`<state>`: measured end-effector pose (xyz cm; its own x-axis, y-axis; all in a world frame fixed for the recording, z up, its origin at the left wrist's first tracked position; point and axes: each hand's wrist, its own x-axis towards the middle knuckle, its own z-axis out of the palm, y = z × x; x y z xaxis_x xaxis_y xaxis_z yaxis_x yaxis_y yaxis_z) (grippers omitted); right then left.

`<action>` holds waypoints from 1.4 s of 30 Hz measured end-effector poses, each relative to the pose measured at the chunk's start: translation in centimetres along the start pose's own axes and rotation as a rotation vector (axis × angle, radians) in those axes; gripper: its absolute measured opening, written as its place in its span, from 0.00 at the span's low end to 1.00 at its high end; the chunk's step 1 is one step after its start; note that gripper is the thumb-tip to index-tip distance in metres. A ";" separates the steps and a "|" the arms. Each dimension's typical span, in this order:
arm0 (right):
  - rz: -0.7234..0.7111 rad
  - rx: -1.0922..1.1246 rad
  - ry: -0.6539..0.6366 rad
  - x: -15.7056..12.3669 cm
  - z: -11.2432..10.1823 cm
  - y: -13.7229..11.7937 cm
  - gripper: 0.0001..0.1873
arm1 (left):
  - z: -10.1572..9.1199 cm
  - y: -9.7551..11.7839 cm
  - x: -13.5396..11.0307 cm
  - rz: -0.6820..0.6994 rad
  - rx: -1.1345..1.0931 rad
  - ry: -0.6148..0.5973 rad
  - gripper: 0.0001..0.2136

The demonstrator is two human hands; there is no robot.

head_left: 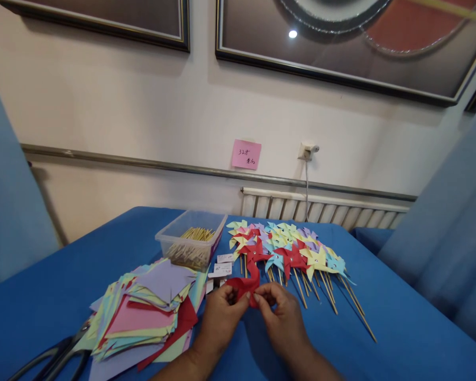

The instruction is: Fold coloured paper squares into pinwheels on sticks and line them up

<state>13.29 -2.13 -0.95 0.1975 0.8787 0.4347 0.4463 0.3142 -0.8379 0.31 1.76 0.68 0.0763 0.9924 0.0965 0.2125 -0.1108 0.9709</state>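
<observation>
Both my hands meet over the blue table (381, 328) and pinch a piece of red paper (244, 287) between them. My left hand (220, 320) grips its left side with fingers curled. My right hand (281, 317) pinches its right side, thumb against fingertips. A strip of the red paper rises toward the finished pinwheels. Just beyond my hands lies a pile of coloured paper pinwheels (289, 248) on thin wooden sticks. Left of my hands sits a stack of coloured paper squares (146, 312).
A clear plastic box (190, 235) holds wooden sticks. Black scissors (53, 360) lie at the lower left, partly under the paper. Small white packets (222, 270) lie by the box. Behind stand a wall with a pink note (246, 154), a radiator (321, 209) and framed pictures.
</observation>
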 end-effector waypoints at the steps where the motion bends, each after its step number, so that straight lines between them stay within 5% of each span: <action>1: -0.005 -0.001 0.002 0.0 0.0 0.1 0.07 | 0.0 0.1 0.0 0.003 0.010 0.006 0.09; 18: 0.003 -0.027 -0.007 -0.4 0.0 -0.3 0.07 | 0.1 -1.0 -0.1 0.025 0.049 0.002 0.10; 42: 0.015 0.066 0.047 -0.5 0.1 -1.0 0.07 | 0.1 0.2 -0.7 0.020 -0.028 0.002 0.06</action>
<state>12.69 -2.82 -0.35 0.2455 0.8660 0.4357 0.3848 0.3255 -0.8637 0.38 1.04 0.83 0.0782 0.9901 0.1164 0.1840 -0.1291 0.9744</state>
